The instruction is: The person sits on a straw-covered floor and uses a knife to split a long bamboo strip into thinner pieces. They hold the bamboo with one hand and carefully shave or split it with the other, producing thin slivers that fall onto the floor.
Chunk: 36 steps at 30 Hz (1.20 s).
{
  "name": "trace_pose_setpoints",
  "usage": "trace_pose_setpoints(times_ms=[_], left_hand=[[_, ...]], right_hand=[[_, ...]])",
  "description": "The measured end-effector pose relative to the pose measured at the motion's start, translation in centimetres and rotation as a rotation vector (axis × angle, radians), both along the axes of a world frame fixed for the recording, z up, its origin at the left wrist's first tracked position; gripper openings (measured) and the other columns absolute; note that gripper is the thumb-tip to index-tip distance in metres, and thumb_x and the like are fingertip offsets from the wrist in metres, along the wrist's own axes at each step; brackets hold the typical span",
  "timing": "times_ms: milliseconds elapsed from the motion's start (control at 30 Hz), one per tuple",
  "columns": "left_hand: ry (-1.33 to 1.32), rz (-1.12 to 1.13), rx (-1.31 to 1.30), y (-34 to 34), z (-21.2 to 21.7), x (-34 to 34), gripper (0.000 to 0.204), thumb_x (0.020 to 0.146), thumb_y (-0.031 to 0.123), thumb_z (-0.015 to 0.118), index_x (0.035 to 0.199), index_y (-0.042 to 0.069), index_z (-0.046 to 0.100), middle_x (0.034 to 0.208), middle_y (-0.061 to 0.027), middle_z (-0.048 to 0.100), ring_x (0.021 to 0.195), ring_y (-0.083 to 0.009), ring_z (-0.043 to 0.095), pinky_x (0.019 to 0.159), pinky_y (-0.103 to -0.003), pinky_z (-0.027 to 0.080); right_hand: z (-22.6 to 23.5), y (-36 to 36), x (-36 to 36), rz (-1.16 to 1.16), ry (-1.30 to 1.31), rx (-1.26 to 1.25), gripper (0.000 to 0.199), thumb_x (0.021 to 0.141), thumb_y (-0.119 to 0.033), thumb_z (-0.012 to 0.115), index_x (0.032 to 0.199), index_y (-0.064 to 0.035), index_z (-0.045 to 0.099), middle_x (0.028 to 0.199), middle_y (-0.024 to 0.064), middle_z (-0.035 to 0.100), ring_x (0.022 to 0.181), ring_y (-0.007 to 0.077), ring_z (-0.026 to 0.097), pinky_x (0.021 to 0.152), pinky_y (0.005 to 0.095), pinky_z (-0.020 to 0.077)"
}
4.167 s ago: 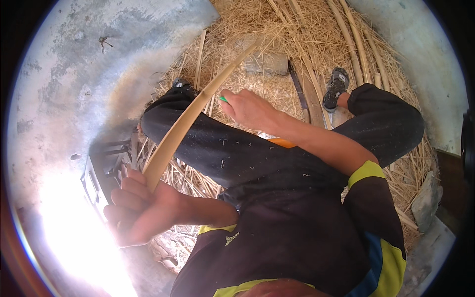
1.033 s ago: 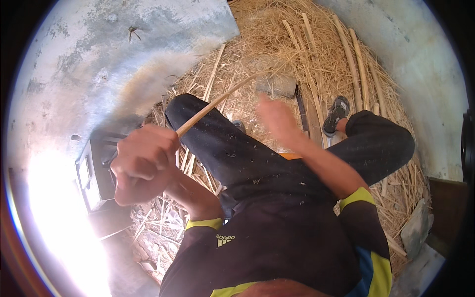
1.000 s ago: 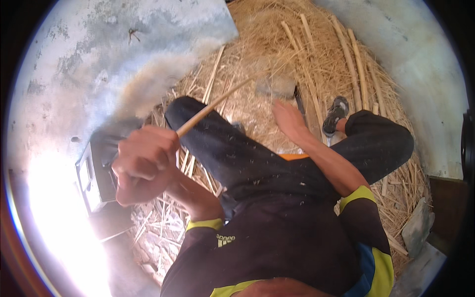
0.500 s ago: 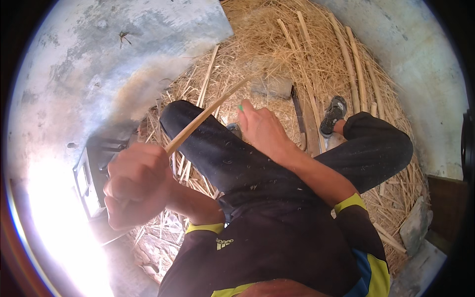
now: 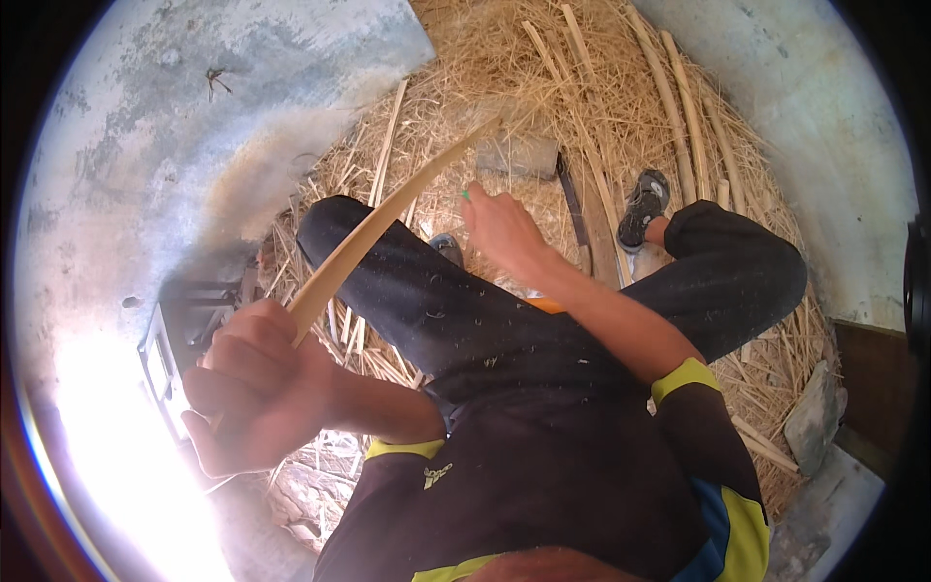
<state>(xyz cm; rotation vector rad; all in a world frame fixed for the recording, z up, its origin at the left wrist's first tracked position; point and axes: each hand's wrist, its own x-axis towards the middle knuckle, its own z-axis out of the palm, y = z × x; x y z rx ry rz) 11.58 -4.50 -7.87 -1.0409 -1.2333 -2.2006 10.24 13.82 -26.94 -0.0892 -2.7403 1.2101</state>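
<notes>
My left hand (image 5: pixel 262 383) is closed around the lower end of a long, pale bamboo strip (image 5: pixel 359 241). From the fist the strip slants up and away to the right, passing over my left knee, and bows slightly. Its far end is above the shavings, close to a grey block (image 5: pixel 519 157). Just right of the strip is my right hand (image 5: pixel 506 233), its fingers curled together. A small green bit (image 5: pixel 465 195) shows at its fingertips; whatever else it grips is hidden. Behind my right forearm, an orange piece (image 5: pixel 545 305) peeks out against my dark trousers.
Straw-like shavings (image 5: pixel 475 48) cover the floor. Long bamboo strips (image 5: pixel 693 121) lie at the far right. A dark, narrow blade-like tool (image 5: pixel 574 218) rests beside the block, near my shoe (image 5: pixel 644 209). Worn walls (image 5: pixel 194 126) curve around, with a stone slab (image 5: pixel 815 417) at right.
My left hand has moved down and left, drawing the bamboo strip with it and showing more of its flat side. The right hand stays closed in nearly the same place. The orange piece has come into sight.
</notes>
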Motion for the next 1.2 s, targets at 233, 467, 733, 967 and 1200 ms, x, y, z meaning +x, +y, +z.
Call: trace_pose_setpoints(times_ms=[233, 467, 733, 967, 1200], left_hand=[[-0.043, 0.101, 0.081, 0.6, -0.2, 0.5, 0.038, 0.084, 0.033, 0.034, 0.051, 0.015, 0.027, 0.041, 0.0017, 0.019, 0.034, -0.0098, 0.011, 0.037, -0.028, 0.012], [-0.139, 0.252, 0.147, 1.0, 0.2, 0.6, 0.037, 0.080, 0.031, 0.037, 0.051, 0.018, 0.019, 0.043, 0.0025, 0.012, 0.037, -0.0099, 0.007, 0.040, -0.027, 0.012], [-0.237, 0.479, 0.181, 0.5, 0.5, -0.4, 0.038, 0.076, 0.032, 0.040, 0.050, 0.020, 0.016, 0.044, 0.0031, 0.009, 0.040, -0.0105, 0.006, 0.042, -0.028, 0.012], [-0.194, 0.226, 0.181, 0.0, 0.1, 0.4, 0.037, 0.078, 0.031, 0.039, 0.051, 0.019, 0.016, 0.044, 0.0031, 0.009, 0.040, -0.0106, 0.005, 0.042, -0.028, 0.012], [-0.173, 0.452, 0.227, 1.1, 0.1, 0.2, 0.038, 0.082, 0.029, 0.034, 0.050, 0.016, 0.020, 0.043, 0.0027, 0.013, 0.035, -0.0098, 0.008, 0.038, -0.026, 0.013]], right_hand=[[1.9, -0.7, 0.3, 0.066, 0.065, -0.027, 0.023, 0.093, -0.019, 0.048, 0.093, 0.0034, 0.049, 0.054, 0.0236, 0.054, 0.053, 0.0420, 0.057, 0.050, 0.0497, 0.0453], [2.3, -0.4, -1.0, 0.101, 0.072, 0.052, 0.024, 0.093, -0.018, 0.046, 0.096, 0.0052, 0.050, 0.054, 0.0223, 0.055, 0.053, 0.0405, 0.059, 0.051, 0.0486, 0.0478], [2.0, -0.7, -2.1, 0.150, -0.120, -0.017, 0.021, 0.092, -0.015, 0.045, 0.096, 0.0051, 0.051, 0.054, 0.0218, 0.056, 0.052, 0.0392, 0.059, 0.051, 0.0473, 0.0497], [1.9, 1.0, -2.6, 0.138, -0.145, 0.052, 0.024, 0.093, -0.014, 0.042, 0.099, 0.0072, 0.052, 0.058, 0.0174, 0.057, 0.053, 0.0305, 0.060, 0.047, 0.0393, 0.0498], [-2.3, 2.5, -4.4, 0.075, -0.090, 0.122, 0.019, 0.088, -0.003, 0.047, 0.101, 0.0112, 0.052, 0.057, 0.0161, 0.057, 0.051, 0.0252, 0.061, 0.042, 0.0352, 0.0505]])
